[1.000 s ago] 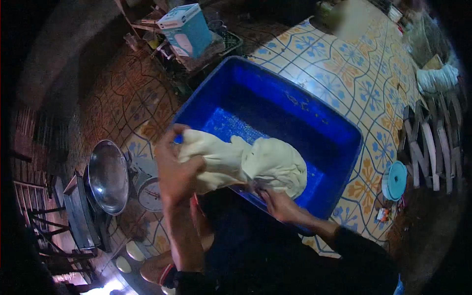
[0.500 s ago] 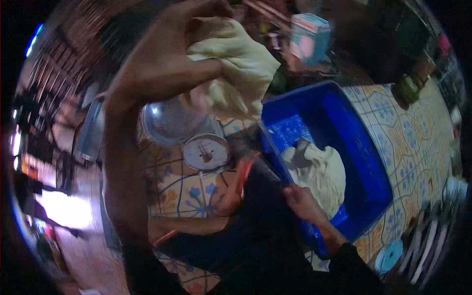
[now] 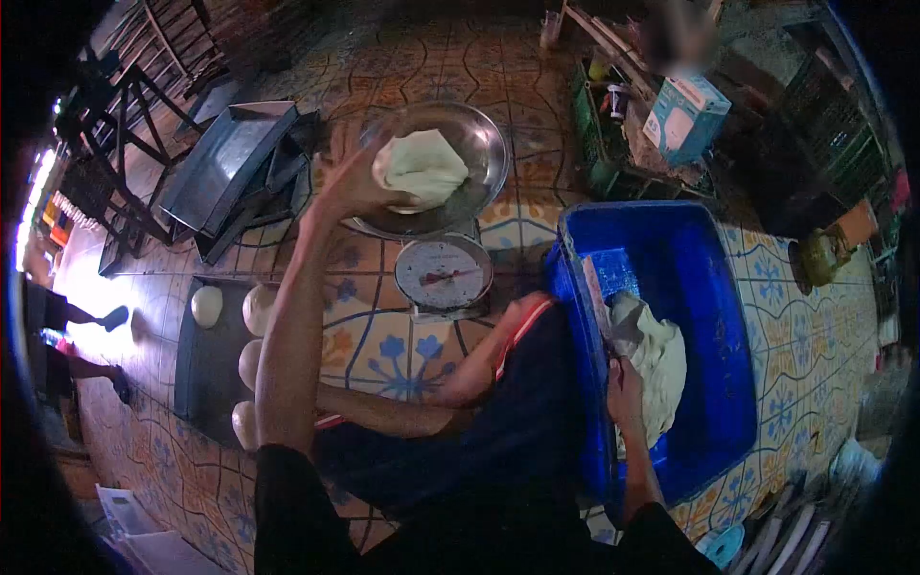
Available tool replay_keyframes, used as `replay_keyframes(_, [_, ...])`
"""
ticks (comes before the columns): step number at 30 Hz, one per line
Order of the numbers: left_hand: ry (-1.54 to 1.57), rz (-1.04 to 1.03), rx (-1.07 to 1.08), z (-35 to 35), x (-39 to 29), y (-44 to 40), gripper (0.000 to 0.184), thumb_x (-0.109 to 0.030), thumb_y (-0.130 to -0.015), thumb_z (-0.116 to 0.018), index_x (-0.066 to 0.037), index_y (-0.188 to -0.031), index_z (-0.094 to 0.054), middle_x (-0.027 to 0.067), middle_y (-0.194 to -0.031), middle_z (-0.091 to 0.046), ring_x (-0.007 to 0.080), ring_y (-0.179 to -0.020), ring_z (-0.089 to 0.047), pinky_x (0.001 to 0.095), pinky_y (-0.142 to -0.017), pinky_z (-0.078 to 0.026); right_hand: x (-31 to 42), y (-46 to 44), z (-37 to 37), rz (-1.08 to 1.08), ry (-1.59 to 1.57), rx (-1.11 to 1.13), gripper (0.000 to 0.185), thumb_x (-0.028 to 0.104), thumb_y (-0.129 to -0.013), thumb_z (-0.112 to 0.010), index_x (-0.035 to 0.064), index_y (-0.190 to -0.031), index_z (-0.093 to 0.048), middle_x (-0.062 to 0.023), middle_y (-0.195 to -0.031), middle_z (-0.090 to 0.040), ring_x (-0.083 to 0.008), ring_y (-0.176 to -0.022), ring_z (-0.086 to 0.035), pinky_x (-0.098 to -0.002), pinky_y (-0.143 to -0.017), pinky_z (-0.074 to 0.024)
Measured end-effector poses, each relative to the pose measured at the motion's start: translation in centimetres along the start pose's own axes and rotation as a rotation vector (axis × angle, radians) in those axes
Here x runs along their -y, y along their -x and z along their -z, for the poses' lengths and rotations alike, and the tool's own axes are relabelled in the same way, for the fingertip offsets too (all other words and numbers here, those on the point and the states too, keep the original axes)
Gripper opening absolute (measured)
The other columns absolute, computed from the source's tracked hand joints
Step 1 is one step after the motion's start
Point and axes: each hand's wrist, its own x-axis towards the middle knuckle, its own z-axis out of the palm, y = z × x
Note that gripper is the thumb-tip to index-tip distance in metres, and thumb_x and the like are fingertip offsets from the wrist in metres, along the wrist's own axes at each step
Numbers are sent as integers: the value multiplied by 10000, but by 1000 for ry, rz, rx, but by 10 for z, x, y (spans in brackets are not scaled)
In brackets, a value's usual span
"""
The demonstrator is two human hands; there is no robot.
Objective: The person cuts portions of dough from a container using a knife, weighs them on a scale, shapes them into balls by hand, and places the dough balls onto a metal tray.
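Note:
A pale piece of dough is at the metal bowl of a dial scale. My left hand is on the dough's left side, thumb below it and fingers blurred; whether it still grips is unclear. My right hand is closed round the handle of a flat-bladed tool at the near-left rim of the blue tub. Beside that blade, inside the tub, lies a larger dough mass.
Several round dough balls sit on a dark tray at left. Metal pans stand behind it. A teal-and-white box and green crate are beyond the tub. A person's legs show at far left.
My left hand has carried the dough piece away from the tub to the scale's bowl. The larger mass stays in the tub, and the view has swung left.

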Motion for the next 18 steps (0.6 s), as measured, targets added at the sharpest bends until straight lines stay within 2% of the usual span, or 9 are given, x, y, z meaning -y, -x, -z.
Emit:
replay_keyframes(2, [-151, 82, -46, -7, 10, 18, 982, -404, -613, -799, -188, -1422, -286, 173, -1395, -386, 346, -1341, -228, 580, -1061, -180, -6, -1, -4, -6, -14, -4, 269, 206, -956, -457, -40, -872, -526, -191, -601, -484, -258, -516, -449, -402, -517, -357])
replay_keyframes(4, [-131, 84, -408, -14, 26, 34, 841, -327, -696, -769, -135, -1400, -349, 188, -1327, -464, 327, -1308, -292, 510, -1067, -220, -9, -2, -5, -40, 20, 8, 274, 206, -955, -451, -48, -883, -523, -196, -627, -487, -249, -546, -443, -405, -542, -362])
replay_keyframes(5, [-127, 83, -390, -11, 22, 44, 841, -327, -696, -769, -135, -1400, -349, 188, -1327, -464, 327, -1308, -292, 510, -1067, -220, -2, -1, -3, -27, -17, 0, 276, 202, -956, -448, -51, -875, -523, -195, -636, -492, -243, -556, -443, -399, -554, -368])
replay_keyframes(7, [30, 31, -591, -1, 11, 76, 557, -212, -797, -697, -50, -1290, -492, 181, -1222, -544, 270, -1189, -453, 424, -1008, -348, -6, -2, -9, -46, -99, -55, 293, 200, -959, -444, -58, -842, -518, -189, -640, -500, -206, -589, -447, -377, -584, -383])
replay_keyframes(9, [438, 208, -690, -12, -12, 106, 277, -123, -862, -624, 4, -1107, -615, 144, -1077, -615, 186, -950, -589, 314, -831, -473, -5, -3, -7, -53, -60, -41, 293, 199, -959, -446, -60, -846, -523, -185, -640, -501, -182, -605, -445, -372, -586, -385])
replay_keyframes(10, [445, 207, -674, -19, -12, 120, 277, -123, -862, -624, 4, -1107, -615, 144, -1077, -615, 186, -950, -589, 314, -831, -473, -6, -3, -6, -38, -22, -26, 293, 198, -959, -448, -62, -850, -528, -181, -640, -503, -159, -621, -443, -368, -588, -387])
replay_keyframes(12, [686, 377, -671, -37, -6, 137, 166, -96, -894, -581, 15, -1001, -645, 95, -908, -653, 115, -760, -597, 241, -662, -484, -17, -1, -11, -70, -155, -22, 283, 193, -951, -453, -63, -857, -529, -204, -654, -509, -178, -613, -447, -377, -586, -385])
replay_keyframes(16, [750, 326, -627, -24, -24, 129, 141, -84, -903, -568, 23, -954, -645, 70, -806, -659, 96, -681, -583, 230, -611, -464, -15, -2, -7, -99, -143, -25, 274, 196, -945, -458, -57, -876, -534, -224, -657, -519, -245, -582, -477, -394, -584, -388])
replay_keyframes(18, [703, 425, -544, -16, -21, 117, 146, -87, -902, -573, 37, -941, -640, 59, -775, -658, 85, -642, -570, 233, -592, -455, -14, -4, -5, -135, -108, 17, 271, 200, -945, -457, -53, -887, -536, -226, -653, -521, -261, -575, -485, -400, -583, -389])
